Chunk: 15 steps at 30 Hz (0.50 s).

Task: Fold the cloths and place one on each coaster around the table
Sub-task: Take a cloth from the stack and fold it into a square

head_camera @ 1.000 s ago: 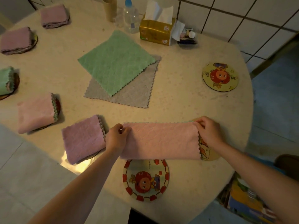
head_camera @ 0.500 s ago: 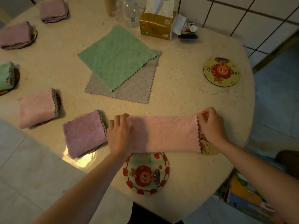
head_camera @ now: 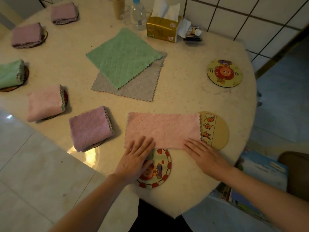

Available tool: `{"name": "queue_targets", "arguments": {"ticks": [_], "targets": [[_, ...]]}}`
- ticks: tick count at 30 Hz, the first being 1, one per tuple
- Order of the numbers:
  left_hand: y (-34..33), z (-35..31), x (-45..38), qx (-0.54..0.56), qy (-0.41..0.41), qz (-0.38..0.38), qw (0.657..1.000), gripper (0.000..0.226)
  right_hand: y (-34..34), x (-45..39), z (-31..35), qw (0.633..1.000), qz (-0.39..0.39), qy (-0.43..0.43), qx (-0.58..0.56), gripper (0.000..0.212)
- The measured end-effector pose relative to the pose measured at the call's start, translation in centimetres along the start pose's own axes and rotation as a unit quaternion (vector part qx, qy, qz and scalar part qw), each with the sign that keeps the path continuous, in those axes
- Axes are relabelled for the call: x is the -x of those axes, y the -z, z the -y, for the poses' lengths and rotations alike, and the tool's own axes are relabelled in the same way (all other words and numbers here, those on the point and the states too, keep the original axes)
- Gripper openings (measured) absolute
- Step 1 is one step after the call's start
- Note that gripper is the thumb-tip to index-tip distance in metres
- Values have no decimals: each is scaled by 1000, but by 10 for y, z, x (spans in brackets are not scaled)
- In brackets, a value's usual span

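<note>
Both hands, left hand (head_camera: 137,158) and right hand (head_camera: 203,155), now lie flat and ungripping on the near edge of the pink cloth (head_camera: 163,129) instead of pinching its ends, so the half-fold looks set and a second fold probably comes next.

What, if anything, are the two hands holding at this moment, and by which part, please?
Nothing is gripped. The left hand and right hand lie flat, fingers spread, pressing the near edge of the folded pink cloth against the table.

A pale speckled counter (head_camera: 192,97) stands against a white tiled wall (head_camera: 250,15), over glossy light floor tiles (head_camera: 33,173) that reflect a bright glare under dim lighting.
</note>
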<state>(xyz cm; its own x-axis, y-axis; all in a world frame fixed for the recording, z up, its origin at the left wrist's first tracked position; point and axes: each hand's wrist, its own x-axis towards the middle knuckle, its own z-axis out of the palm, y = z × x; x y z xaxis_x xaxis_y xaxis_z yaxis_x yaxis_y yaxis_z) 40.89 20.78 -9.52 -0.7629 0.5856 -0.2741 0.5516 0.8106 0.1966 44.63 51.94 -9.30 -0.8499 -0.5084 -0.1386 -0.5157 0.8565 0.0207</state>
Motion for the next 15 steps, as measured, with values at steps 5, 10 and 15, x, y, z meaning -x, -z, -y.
{"name": "queue_targets", "arguments": {"ticks": [5, 10, 15], "targets": [[2, 28, 26, 23, 75, 13, 997, 65, 2, 7, -11, 1000, -17, 19, 8, 66], [3, 33, 31, 20, 107, 14, 994, 66, 7, -8, -6, 999, -17, 36, 35, 48], [4, 25, 25, 3, 135, 0, 991, 62, 9, -10, -17, 995, -29, 77, 61, 50]]}}
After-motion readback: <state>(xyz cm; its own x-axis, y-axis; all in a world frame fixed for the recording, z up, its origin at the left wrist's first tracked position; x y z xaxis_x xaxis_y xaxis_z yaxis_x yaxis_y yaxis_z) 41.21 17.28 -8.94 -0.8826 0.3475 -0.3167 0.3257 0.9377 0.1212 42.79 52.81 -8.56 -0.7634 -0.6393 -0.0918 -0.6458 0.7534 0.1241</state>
